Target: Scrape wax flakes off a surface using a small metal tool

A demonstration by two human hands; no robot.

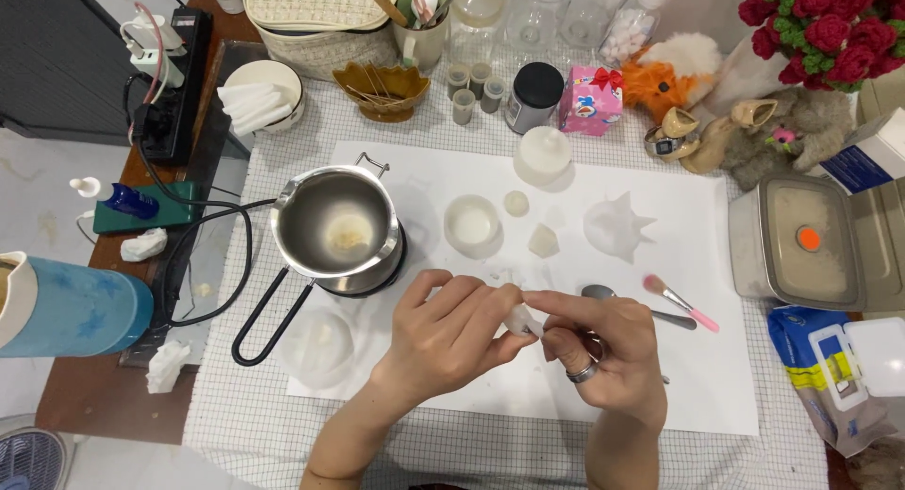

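Small translucent mould (521, 320) is pinched between both hands, left hand (449, 334) and right hand (594, 351), above white paper (698, 377) on the bench (471, 452), near a steel melting pot (337, 226).

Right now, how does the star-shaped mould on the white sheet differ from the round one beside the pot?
The star-shaped mould has spiky points around its edge; the round mould is a plain ring-shaped cup. The star-shaped mould lies to the right, nearer the pink brush; the round mould sits close to the metal pot. The round mould shows a white filling; the star-shaped mould's content is unclear. Both are translucent white, apart from either hand.
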